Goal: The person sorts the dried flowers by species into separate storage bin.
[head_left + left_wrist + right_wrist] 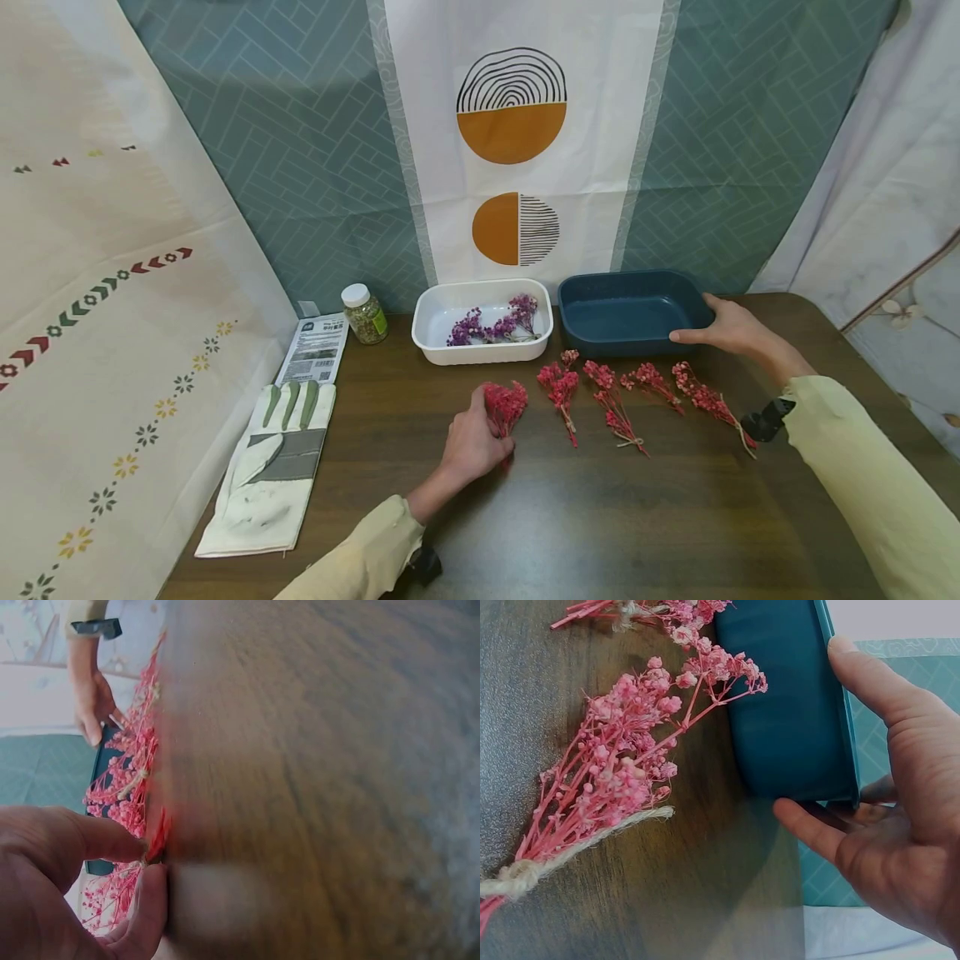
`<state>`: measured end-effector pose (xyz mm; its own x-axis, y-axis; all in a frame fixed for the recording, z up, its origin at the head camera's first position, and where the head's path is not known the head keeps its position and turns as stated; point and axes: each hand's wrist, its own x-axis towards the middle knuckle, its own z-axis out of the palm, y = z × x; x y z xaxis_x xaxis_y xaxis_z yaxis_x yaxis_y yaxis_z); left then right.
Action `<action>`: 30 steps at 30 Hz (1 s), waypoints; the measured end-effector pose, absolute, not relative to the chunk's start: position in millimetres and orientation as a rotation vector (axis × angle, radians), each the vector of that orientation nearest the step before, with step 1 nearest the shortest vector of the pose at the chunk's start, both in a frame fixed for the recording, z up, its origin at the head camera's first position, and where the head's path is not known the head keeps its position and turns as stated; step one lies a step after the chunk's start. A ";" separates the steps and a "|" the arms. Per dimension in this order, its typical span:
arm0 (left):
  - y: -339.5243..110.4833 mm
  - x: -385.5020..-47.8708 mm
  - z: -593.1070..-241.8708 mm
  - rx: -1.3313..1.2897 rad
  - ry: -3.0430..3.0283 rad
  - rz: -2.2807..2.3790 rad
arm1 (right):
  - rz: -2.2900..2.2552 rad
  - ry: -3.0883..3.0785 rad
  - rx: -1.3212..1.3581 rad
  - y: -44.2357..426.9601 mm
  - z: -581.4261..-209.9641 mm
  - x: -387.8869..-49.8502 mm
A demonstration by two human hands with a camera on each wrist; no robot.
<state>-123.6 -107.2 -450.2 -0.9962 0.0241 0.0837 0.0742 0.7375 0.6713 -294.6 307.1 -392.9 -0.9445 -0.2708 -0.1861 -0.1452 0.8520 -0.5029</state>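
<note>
My left hand (472, 442) pinches a bunch of red dried flowers (506, 405) by its stems, low over the table in front of the white dish (480, 356). In the left wrist view, thumb and finger close round the stems (157, 838). At the right end of a dark blue dish (615, 342), my right hand (738, 331) holds the rim, with the thumb along the front edge and other fingers against the end wall. Several more pinkish-red bunches (615, 765), at least some tied with twine, lie in a row before the blue dish.
Purple dried flowers (498, 332) lie in the white dish. To its left stand a white-capped jar (366, 317), a printed packet (313, 348) and a white-and-grey glove (273, 475). Patterned cloths (322, 167) hang round the wooden table (600, 517).
</note>
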 end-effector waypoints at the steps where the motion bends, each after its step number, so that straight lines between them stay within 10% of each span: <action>1: -107.3 -123.8 -450.4 -0.086 -2.861 -1.104 | -0.726 2.778 -0.317 307.2 -393.1 -294.6; 30: -108.5 -125.5 -441.6 -0.353 -2.733 -1.133 | -0.748 2.770 -0.306 305.5 -391.9 -294.9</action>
<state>-125.5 -108.5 -441.6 -0.9590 0.1543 0.2377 0.2772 0.6849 0.6739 -294.9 305.5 -391.9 -0.9452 -0.2661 -0.1889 -0.1349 0.8457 -0.5163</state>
